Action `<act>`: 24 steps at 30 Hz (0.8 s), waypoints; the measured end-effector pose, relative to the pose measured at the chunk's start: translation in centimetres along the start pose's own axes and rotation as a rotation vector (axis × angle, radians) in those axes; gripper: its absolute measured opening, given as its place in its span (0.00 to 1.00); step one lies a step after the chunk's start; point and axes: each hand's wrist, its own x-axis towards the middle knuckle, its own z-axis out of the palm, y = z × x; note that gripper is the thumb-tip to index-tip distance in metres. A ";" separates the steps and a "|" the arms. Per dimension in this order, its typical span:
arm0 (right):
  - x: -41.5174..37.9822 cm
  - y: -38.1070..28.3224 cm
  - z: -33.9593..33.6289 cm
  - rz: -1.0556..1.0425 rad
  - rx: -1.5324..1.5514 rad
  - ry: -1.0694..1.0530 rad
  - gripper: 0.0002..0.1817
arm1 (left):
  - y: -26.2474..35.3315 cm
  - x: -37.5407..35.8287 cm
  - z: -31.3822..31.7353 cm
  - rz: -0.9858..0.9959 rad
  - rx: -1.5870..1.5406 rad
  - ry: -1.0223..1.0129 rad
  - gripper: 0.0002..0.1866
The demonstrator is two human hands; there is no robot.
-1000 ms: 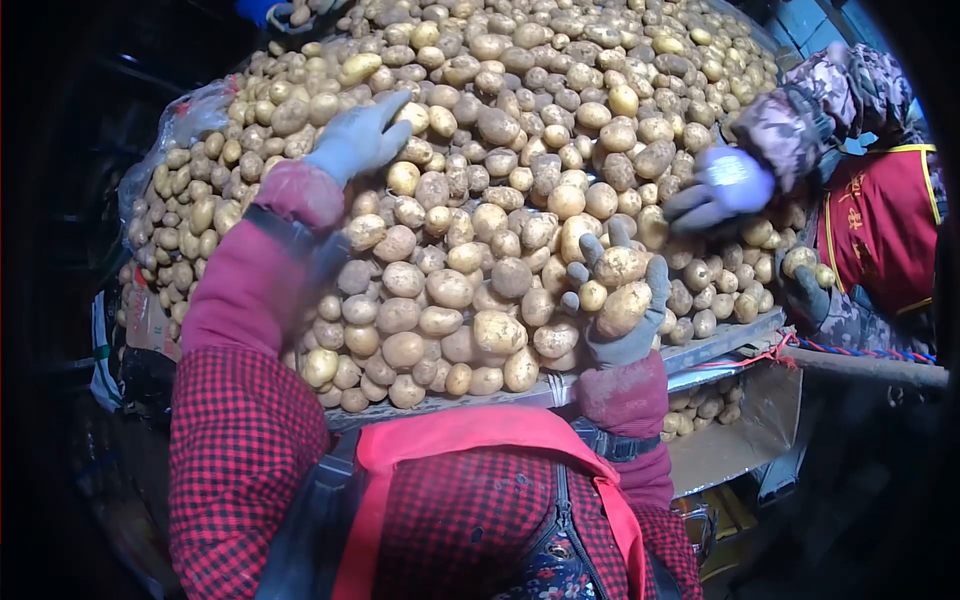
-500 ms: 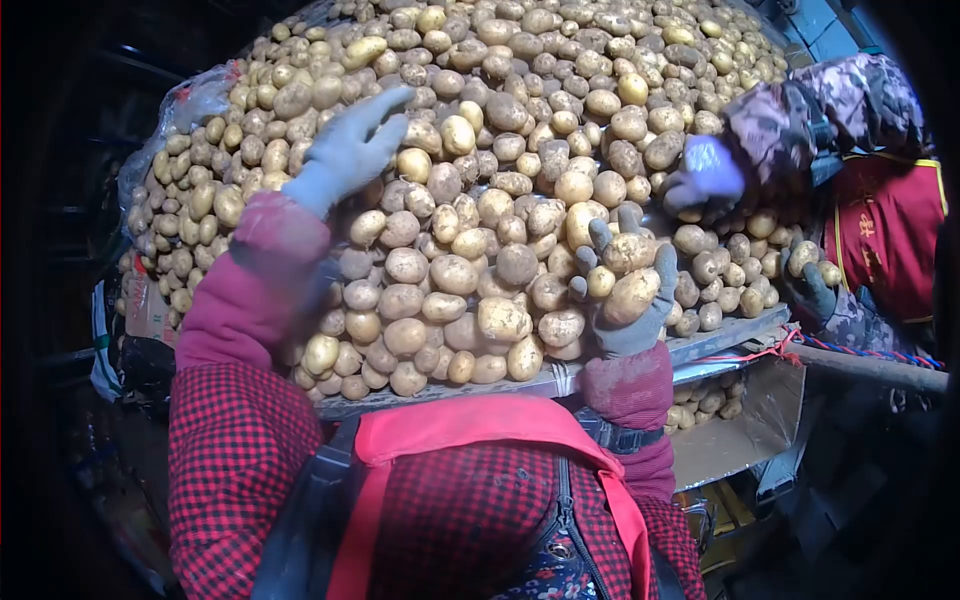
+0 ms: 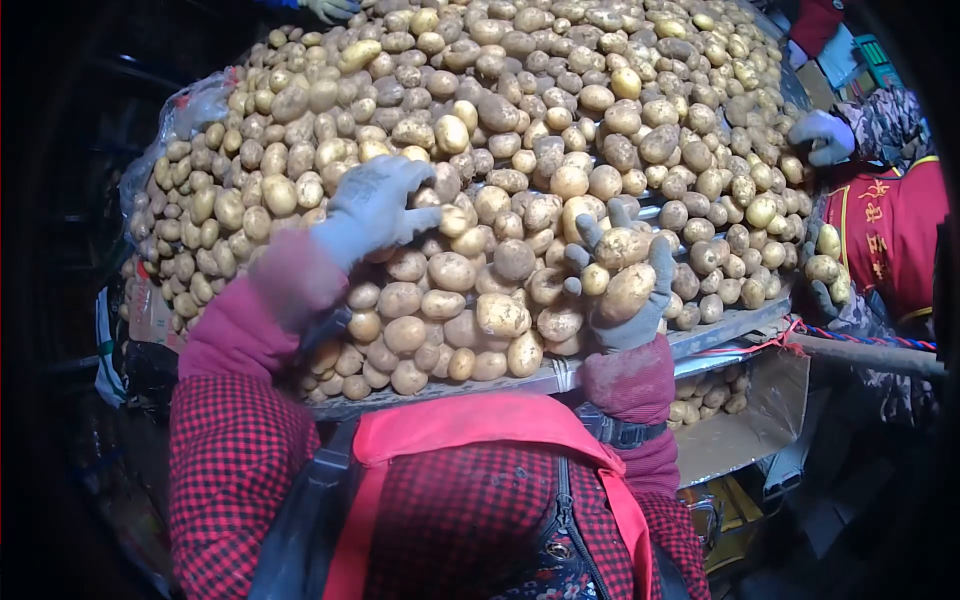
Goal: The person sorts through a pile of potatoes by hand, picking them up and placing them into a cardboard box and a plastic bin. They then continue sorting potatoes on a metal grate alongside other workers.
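A large heap of potatoes [image 3: 505, 316] covers the table. Over the left-middle of the heap is my left hand [image 3: 380, 205] in a grey glove, its fingers bent around a small potato [image 3: 454, 221] that shows at the fingertips. Palm up near the table's front edge, my right hand [image 3: 628, 285], also gloved, holds several potatoes [image 3: 627, 292], its fingers curled up around them.
A co-worker in a red apron [image 3: 880, 235] stands at the right, one gloved hand [image 3: 822, 137] by the heap, the other holding potatoes. Another gloved hand [image 3: 330, 10] shows at the top. A cardboard box [image 3: 745, 440] with potatoes sits below the table edge [image 3: 480, 388].
My left hand has moved down and right, and its fingers have closed in on a potato. My right hand has hardly moved. The co-worker's hand has drawn back to the right.
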 end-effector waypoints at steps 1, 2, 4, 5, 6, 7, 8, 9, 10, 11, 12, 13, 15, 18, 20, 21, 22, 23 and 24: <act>0.2 0.2 -0.1 0.018 0.048 -0.039 0.42 | 1.6 0.0 -0.6 -0.012 -0.147 0.078 0.24; 0.2 0.3 0.1 0.015 0.050 -0.037 0.42 | 3.2 0.1 -0.6 -0.030 -0.270 0.126 0.25; 0.3 0.7 1.1 0.009 -0.106 -0.059 0.42 | 6.8 0.8 -0.4 0.126 -0.388 0.235 0.27; 0.4 1.1 2.1 0.010 -0.110 -0.061 0.42 | 8.4 1.4 -0.3 0.211 -0.436 0.220 0.27; 0.4 1.5 3.3 -0.055 -0.099 0.085 0.43 | 9.6 2.0 -0.1 0.301 -0.488 0.206 0.28; 0.2 1.4 3.8 -0.123 -0.087 0.233 0.44 | 10.3 2.5 0.2 0.354 -0.548 0.182 0.28; 0.4 1.3 2.1 -0.143 -0.195 0.206 0.45 | 10.1 3.1 0.2 0.362 -0.557 0.177 0.28; 0.2 0.9 1.0 -0.132 -0.114 0.061 0.44 | 8.9 4.0 -0.3 0.308 -0.552 0.204 0.29; 0.0 0.7 0.2 -0.122 -0.028 -0.084 0.44 | 7.3 4.8 -0.6 0.252 -0.542 0.225 0.29; -0.1 0.9 2.3 -0.136 -0.212 0.186 0.44 | 4.7 5.7 -0.9 0.191 -0.334 0.241 0.29; 0.0 1.4 2.2 -0.260 -0.416 0.243 0.43 | 1.5 6.5 -1.1 0.130 -0.126 0.259 0.29; 0.1 1.2 2.4 -0.245 -0.281 0.223 0.43 | -1.7 6.8 -0.9 0.032 -0.005 0.140 0.29; 0.2 1.0 2.4 -0.232 -0.146 0.204 0.43 | -5.1 7.1 -0.8 -0.062 0.115 0.019 0.30; -0.1 1.1 2.3 -0.291 -0.339 0.237 0.42 | -6.1 7.9 -0.7 -0.086 0.181 -0.188 0.30; -0.6 1.1 2.7 -0.233 -0.179 -0.068 0.41 | -6.2 8.9 -1.0 -0.247 0.019 -0.338 0.31; -0.4 0.5 1.7 -0.144 -0.188 0.099 0.43 | -7.6 9.2 -0.5 -0.264 -0.123 -0.348 0.32; -0.3 0.6 1.6 -0.147 -0.183 0.104 0.43 | -7.6 9.3 -0.2 -0.261 -0.121 -0.354 0.32; -0.1 0.8 1.6 -0.173 -0.216 0.136 0.44 | -7.5 9.6 0.0 -0.289 -0.075 -0.327 0.32; 0.0 0.8 1.7 -0.197 -0.252 0.167 0.45 | -7.5 9.7 0.2 -0.318 -0.031 -0.298 0.31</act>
